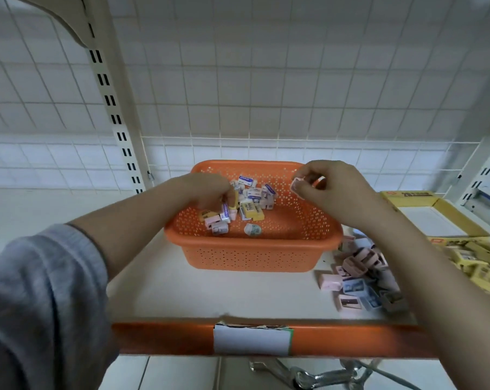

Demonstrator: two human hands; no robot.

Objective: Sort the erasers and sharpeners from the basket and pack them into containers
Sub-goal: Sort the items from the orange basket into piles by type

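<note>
An orange perforated basket stands on the white shelf and holds several small erasers and sharpeners. My left hand reaches into the basket's left side, its fingers curled round a yellow piece among the pile. Over the basket's right rim, my right hand pinches a pink sharpener and holds other small pieces, one orange-edged. A heap of pink, blue and brown sharpeners lies on the shelf right of the basket.
An open yellow box stands at the far right, with a pile of yellow items in front of it. The shelf has an orange front edge with a white label. A wire grid backs the shelf.
</note>
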